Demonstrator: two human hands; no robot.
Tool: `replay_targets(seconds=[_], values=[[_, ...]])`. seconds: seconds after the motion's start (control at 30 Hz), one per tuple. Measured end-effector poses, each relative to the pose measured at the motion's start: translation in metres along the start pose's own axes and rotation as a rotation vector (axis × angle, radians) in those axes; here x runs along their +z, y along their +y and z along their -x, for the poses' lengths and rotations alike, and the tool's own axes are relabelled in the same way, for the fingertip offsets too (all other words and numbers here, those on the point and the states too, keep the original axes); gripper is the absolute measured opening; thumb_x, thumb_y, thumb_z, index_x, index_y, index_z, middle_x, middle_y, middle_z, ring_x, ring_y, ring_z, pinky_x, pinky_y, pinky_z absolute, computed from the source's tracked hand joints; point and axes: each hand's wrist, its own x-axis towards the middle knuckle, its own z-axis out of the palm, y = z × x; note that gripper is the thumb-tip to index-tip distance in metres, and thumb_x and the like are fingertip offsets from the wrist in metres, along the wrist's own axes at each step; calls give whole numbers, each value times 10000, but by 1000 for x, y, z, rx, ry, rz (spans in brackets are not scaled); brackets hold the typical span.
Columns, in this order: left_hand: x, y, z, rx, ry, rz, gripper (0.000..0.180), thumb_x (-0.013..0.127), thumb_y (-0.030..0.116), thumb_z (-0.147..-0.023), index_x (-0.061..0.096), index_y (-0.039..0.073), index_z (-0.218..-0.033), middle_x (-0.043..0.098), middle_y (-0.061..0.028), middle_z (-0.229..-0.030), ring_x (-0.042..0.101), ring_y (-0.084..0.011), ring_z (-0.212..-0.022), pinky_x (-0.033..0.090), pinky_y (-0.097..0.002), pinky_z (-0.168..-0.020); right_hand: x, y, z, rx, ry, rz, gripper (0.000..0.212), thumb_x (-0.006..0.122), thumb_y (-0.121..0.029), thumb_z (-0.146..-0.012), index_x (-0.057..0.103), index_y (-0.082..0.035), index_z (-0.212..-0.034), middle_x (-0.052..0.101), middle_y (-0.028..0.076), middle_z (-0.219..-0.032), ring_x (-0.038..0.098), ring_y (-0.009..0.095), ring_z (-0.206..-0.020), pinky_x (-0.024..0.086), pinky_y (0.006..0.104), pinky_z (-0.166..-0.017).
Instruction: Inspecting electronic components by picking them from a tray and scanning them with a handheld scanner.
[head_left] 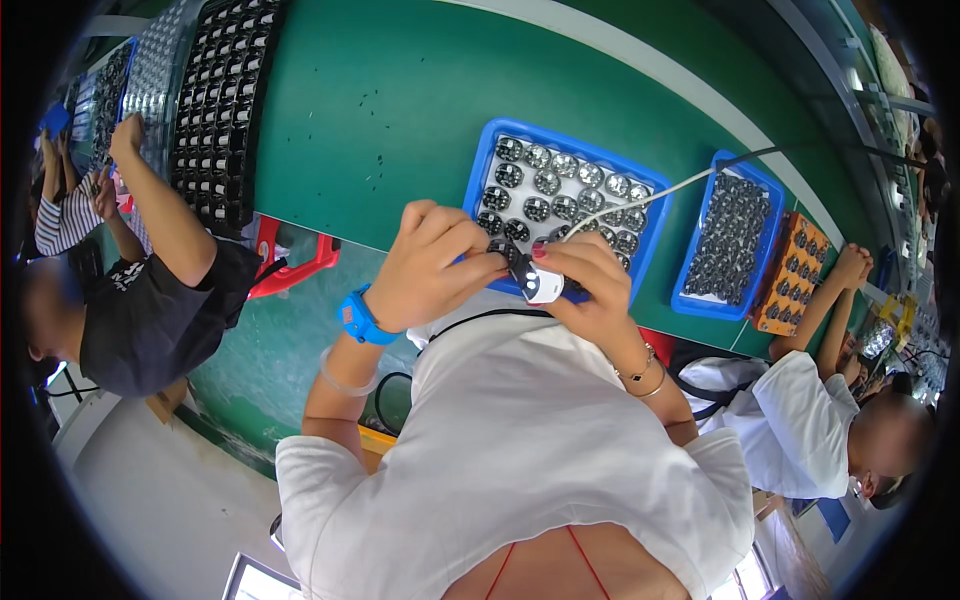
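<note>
My left hand [440, 262] is closed, thumb and fingertips pinching a small glossy black part [512, 256]. Against that part, my right hand [592, 285] grips a small white device [543, 287] with a dark face. A white cable [640, 200] rises from beside the right fingers and runs off to the right. Both hands meet over the near edge of a blue tray [470, 190], which carries several round black, shiny parts [537, 208] in rows on a white insert. Fingers cover the contact between the black part and the white device.
A second blue tray [683, 290] heaped with small dark parts stands to the right, beside an orange fixture [770, 318]. Stacked black trays [222, 120] stand at the left. Tiny dark bits [378, 158] lie on the green table [350, 60]. Co-workers sit on both sides.
</note>
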Motion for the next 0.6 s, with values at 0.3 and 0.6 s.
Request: replay_targets(seconds=[0.3, 0.6], values=[[-4, 3, -5, -33, 8, 31, 326, 805, 300, -611, 698, 163, -887, 474, 18, -816, 464, -192, -841, 321, -382, -765, 0, 2, -1, 1, 19, -6, 417, 771, -30, -574, 693, -28, -984, 670, 101, -978, 607, 251, -804, 495, 329, -699], [-4, -9, 7, -5, -74, -13, 232, 788, 266, -628, 692, 147, -802, 477, 4, -827, 479, -206, -877, 332, -390, -797, -1, 8, 13, 133, 180, -115, 370, 777, -86, -657, 667, 33, -989, 666, 141, -942, 614, 261, -798, 488, 341, -712]])
